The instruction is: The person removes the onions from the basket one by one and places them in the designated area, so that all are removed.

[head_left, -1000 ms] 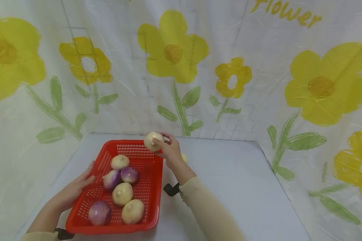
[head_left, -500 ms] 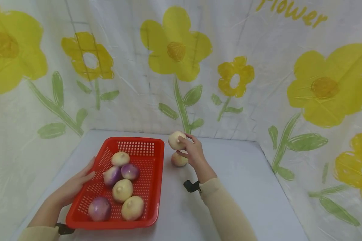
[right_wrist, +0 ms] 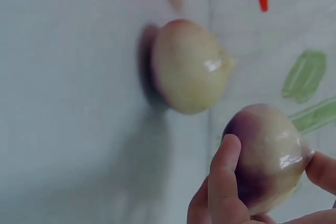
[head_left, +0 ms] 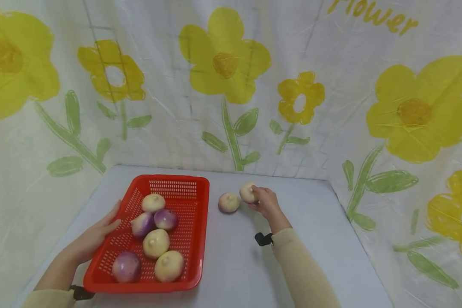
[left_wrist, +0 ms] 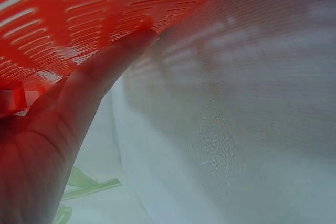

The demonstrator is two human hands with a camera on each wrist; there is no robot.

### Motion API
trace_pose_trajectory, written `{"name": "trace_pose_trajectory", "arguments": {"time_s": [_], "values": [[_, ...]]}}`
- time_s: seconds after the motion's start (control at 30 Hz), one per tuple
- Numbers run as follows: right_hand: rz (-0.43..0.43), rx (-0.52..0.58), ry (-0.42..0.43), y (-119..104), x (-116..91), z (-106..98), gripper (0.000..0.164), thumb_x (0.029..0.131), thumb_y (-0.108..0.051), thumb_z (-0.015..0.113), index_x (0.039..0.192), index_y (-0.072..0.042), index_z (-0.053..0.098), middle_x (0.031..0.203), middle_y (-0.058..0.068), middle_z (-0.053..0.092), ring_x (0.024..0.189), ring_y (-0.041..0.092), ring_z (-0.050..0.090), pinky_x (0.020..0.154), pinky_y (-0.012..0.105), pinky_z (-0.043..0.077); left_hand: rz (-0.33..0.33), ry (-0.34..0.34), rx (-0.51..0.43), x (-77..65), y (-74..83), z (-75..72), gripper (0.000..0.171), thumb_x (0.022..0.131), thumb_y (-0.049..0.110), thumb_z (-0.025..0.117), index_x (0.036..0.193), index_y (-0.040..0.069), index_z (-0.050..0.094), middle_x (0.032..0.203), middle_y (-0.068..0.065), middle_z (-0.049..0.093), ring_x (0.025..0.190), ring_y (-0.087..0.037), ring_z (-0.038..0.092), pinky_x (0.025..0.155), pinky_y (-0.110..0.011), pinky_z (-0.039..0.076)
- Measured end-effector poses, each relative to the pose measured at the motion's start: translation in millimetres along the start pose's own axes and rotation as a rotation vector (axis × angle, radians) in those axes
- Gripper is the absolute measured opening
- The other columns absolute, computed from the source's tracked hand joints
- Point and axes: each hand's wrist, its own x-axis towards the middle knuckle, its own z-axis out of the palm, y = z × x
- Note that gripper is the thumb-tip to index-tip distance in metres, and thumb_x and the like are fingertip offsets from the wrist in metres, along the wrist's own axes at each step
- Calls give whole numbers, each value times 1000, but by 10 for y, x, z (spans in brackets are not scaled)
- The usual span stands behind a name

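My right hand point(head_left: 267, 204) pinches a white and purple turnip point(head_left: 248, 193) between thumb and fingers, at the back of the table. In the right wrist view, fingertips press its purple side and its pointed tip. Just left of it, a second turnip point(head_left: 229, 202) sits on the table. A red plastic basket point(head_left: 203, 239) stands on the left, holding several turnips, among them a purple one point(head_left: 126, 267) and a pale one point(head_left: 169, 266). My left hand point(head_left: 93, 239) rests against the basket's left side. Its fingers point(left_wrist: 105, 72) lie extended along the slotted plastic in the left wrist view.
The table point(head_left: 312, 256) has a pale cover. Behind it hangs a white curtain point(head_left: 158, 145) painted with yellow flowers, closing off the back and sides. Dark straps with small black parts point(head_left: 263, 239) are on both wrists.
My right hand has carried its turnip from above the basket's back right corner rightward and down, past the loose turnip. My left hand and the basket stay in place.
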Motion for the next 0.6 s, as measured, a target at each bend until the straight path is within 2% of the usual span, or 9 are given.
{"name": "trace_pose_trajectory", "arguments": {"time_s": [0.13,0.3,0.47,0.6], "values": [[21,-40,34,133,109,-92,57,97,-24,64,141,8,47,131,19,47,98,25,58,88,41,60,-4,2,2,-3,8,3,69,110,37,35,158,41,-14,168,-20,-12,119,-29,65,89,-43,60],[47,-84,66,259,194,-147,58,96,-22,66,141,9,48,125,17,45,93,25,56,89,46,60,7,-7,-10,-13,-10,9,69,110,36,35,158,39,-14,167,-21,-11,116,-28,66,88,-43,60],[62,-142,78,328,237,-165,58,94,-23,68,140,7,50,127,17,46,94,25,55,84,44,61,0,-26,-31,-11,-5,9,68,111,36,33,158,39,-15,167,-20,-16,117,-23,66,90,-43,59],[56,-220,63,336,251,-155,57,93,-25,68,139,5,53,133,19,50,95,25,57,81,42,62,-1,-41,-56,4,11,-4,68,111,36,32,158,39,-16,166,-22,-16,118,-28,66,91,-46,58]]}}
